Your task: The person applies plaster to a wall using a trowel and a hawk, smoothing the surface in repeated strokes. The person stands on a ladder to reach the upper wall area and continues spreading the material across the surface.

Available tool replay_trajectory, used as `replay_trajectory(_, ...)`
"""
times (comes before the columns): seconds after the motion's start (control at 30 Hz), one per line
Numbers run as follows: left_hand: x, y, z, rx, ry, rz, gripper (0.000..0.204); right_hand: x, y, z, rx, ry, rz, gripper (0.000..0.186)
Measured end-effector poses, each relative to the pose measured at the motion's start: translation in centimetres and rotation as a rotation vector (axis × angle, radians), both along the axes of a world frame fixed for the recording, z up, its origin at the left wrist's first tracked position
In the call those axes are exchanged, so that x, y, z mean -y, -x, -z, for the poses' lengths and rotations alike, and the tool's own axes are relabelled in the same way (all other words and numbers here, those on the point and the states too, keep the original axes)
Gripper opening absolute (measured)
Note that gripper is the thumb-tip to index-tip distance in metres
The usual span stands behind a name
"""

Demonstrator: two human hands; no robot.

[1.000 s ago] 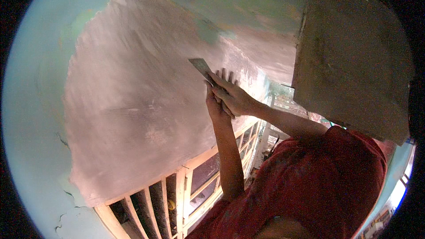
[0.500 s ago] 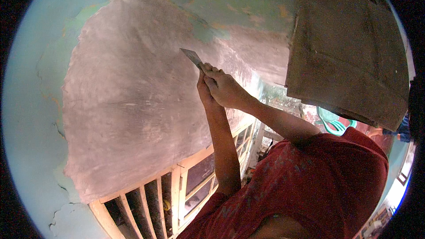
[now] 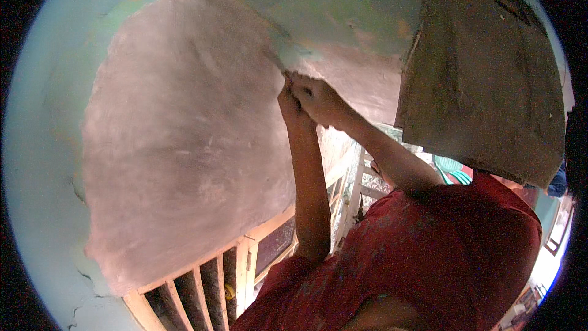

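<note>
Both hands were raised together at the wall — the left hand (image 3: 289, 103) and right hand (image 3: 318, 99) clamped around one scraper (image 3: 293, 61), its blade flat on the pinkish plaster patch (image 3: 184, 159) just above the knuckles; a brown board (image 3: 484, 79) hung to their right

Bare plaster (image 3: 184, 147) lies open left of the hands (image 3: 306, 95); a brown board (image 3: 484, 79) crowds the right.
</note>
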State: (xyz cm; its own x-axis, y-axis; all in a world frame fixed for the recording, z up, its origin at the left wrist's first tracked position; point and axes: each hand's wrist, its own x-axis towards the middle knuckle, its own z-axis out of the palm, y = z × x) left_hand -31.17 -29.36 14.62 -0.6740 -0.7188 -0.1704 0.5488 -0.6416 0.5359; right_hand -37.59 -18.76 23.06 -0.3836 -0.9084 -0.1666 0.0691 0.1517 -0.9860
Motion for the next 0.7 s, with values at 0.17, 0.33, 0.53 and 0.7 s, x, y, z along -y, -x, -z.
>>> replay_trajectory(0.17,-2.1,-2.5,-0.6,-0.025,-0.022,-0.044,0.023,0.7,-2.5,4.9,-0.283,0.245,0.149,0.035)
replay_trajectory(0.33,3.2,1.8,-1.7,0.262,0.341,0.104,0.026,3.1,1.4,0.8,-0.013,0.107,0.105,0.031)
replay_trajectory(0.53,-1.6,2.1,-4.3,0.268,-0.019,-0.129,0.027,1.2,0.2,4.1,-0.151,0.302,0.138,0.035)
replay_trajectory(0.7,1.9,1.7,-2.9,0.288,0.249,-0.021,0.027,2.9,0.9,2.1,-0.001,0.059,0.109,0.036)
